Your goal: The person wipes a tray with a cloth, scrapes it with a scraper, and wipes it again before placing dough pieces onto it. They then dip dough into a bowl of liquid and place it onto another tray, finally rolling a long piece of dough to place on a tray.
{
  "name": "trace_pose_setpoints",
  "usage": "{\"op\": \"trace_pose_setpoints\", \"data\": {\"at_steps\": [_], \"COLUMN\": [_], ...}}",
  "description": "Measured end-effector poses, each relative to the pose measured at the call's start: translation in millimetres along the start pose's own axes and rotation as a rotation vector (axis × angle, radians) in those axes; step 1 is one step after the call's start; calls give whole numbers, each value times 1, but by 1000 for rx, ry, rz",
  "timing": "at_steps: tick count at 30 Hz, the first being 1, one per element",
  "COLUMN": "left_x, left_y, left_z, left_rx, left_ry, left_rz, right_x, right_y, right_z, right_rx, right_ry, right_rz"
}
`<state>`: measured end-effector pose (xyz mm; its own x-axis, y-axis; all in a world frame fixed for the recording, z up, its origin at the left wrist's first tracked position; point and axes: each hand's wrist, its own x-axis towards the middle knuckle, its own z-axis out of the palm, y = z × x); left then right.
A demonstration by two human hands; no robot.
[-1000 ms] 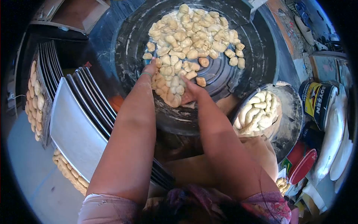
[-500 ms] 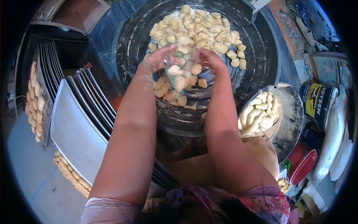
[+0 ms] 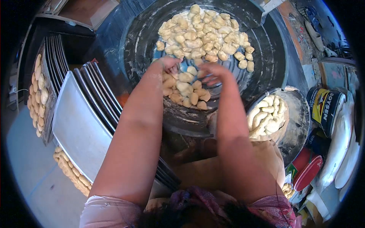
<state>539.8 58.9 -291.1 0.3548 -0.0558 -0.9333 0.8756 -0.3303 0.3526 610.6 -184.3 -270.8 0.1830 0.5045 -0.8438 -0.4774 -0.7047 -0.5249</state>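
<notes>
A wide dark round tub (image 3: pixel 140 41) holds many floury dough pieces. The larger heap (image 3: pixel 201 34) lies at its far side, and a smaller pile (image 3: pixel 186 89) is nearer me. My left hand (image 3: pixel 171 64) is at the left edge of the smaller pile, fingers bent and apart, touching or just above the pieces. Across from it, my right hand (image 3: pixel 213 72) is at the pile's right side, blurred, with its fingers spread. Neither hand shows a piece gripped in it.
Metal trays (image 3: pixel 81 125) stand stacked at the left, near a tray of dough pieces (image 3: pixel 38 98). To the right are a round container of dough strips (image 3: pixel 268 116), a Boysen can (image 3: pixel 326 108) and a red lid (image 3: pixel 308 173).
The blurred pieces between my hands now rest in the smaller pile. My hands have moved slightly down and apart, and the whole view has shifted a little.
</notes>
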Motion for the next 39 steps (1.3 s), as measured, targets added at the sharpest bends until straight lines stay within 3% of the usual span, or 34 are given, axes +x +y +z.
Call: {"op": "trace_pose_setpoints", "data": {"at_steps": [1,2,3,4,5,7,9,10,12,13,15,18,24,25,30,32,35,39], "left_x": [10,14,19,25,31,30,31,36,31,17,32,22,-47,-58,-173,-224,-322,-439], "left_y": [-1,-4,-10,-16,-29,-36,-39,-41,-39,-39,-44,-35,29,41,92,99,83,15], "left_z": [-4,1,8,14,13,34,37,36,35,41,37,28,29,27,14,1,-1,22], "left_rx": [86,188,286,379,17,191,256,229,179,152,121,-30,281,326,163,260,178,85], "left_ry": [90,315,540,766,357,296,192,111,136,236,240,-11,173,232,416,568,661,900], "left_rz": [-22,5,33,60,-12,-114,-143,-119,-76,-63,-97,-41,116,144,321,424,554,691], "right_x": [-4,-2,0,16,20,-7,21,56,94,92,66,77,44,24,-49,-91,-150,-225], "right_y": [10,21,32,54,70,68,66,77,83,79,57,62,38,19,-64,-103,-144,-178], "right_z": [-9,-12,-16,-15,-11,43,85,96,110,115,127,134,122,118,86,92,111,188], "right_rx": [-3,-22,-40,-73,-103,238,399,390,628,714,849,1016,1217,1242,1015,897,685,506], "right_ry": [130,138,142,19,-109,-141,-29,101,-33,-48,-29,-63,-152,-64,-138,-161,-263,-433], "right_rz": [156,278,400,493,590,262,77,68,74,69,44,-31,-209,-189,-521,-621,-761,-865]}}
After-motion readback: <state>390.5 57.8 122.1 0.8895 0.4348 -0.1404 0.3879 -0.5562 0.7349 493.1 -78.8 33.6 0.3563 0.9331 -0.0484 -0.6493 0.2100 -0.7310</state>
